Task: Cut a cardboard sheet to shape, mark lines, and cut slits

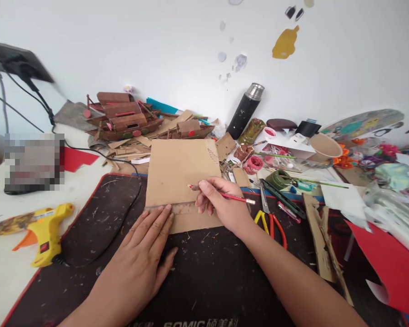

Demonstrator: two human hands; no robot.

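Note:
A flat sheet of brown cardboard point(180, 172) lies on the dark mat point(197, 277), with short marks near its top right corner. Across its lower part runs a thin ruler-like strip point(180, 208). My left hand point(145, 247) lies flat, fingertips pressing on the strip's left end and thumb apart. Above the cardboard's right side, my right hand point(220, 202) is closed round a red pencil point(236, 198), its tip pointing left just above the strip. The strip's right end is hidden behind my right hand.
A yellow glue gun point(49, 231) lies at the left, its cable crossing the mat. Scissors point(265, 200), pliers point(272, 225) and a cutter point(282, 200) lie at the right. Wooden model boats point(126, 118), a black flask point(245, 111) and paint jars point(253, 164) stand behind.

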